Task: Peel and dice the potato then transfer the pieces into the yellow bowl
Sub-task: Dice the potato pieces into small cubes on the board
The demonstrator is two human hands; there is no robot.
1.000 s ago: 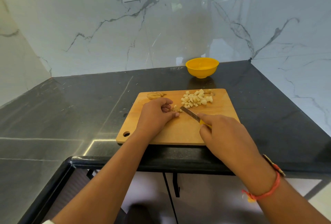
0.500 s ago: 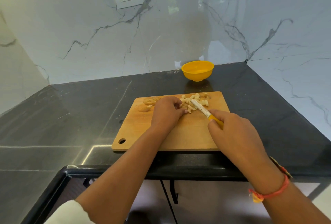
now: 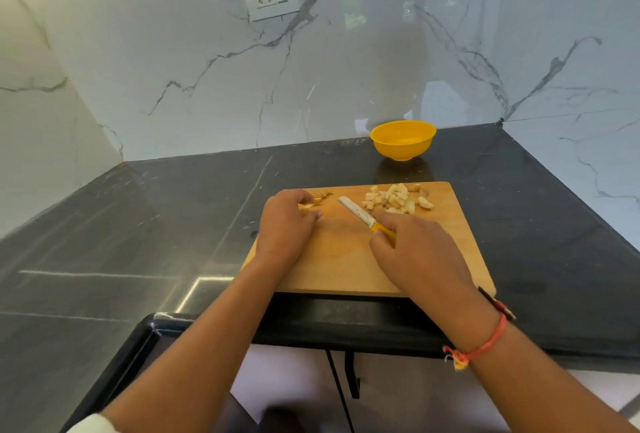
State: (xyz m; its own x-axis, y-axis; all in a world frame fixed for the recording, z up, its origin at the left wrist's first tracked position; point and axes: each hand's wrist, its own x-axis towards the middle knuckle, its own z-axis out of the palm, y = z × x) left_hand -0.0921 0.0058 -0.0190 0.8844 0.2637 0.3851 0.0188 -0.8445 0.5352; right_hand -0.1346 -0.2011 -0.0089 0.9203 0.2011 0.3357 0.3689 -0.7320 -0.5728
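Dark tabletop (image 3: 173, 224) bears one cutting board (image 3: 346, 266), with one yellow bowl (image 3: 401, 147) beyond it. On the board lies one diced pile (image 3: 398, 198). The left hand (image 3: 285, 224) has its fingers curled on one potato piece (image 3: 306, 206); the right hand (image 3: 415, 252) has its fingers clamped on one knife (image 3: 358, 212).

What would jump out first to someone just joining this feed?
The bright yellow bowl stands at the back of the dark counter, against the marble wall. Just in front, a pile of diced potato sits at the far right of the wooden cutting board. The right hand grips a yellow-handled knife mid-board, while the left hand holds a potato piece near the far left edge.
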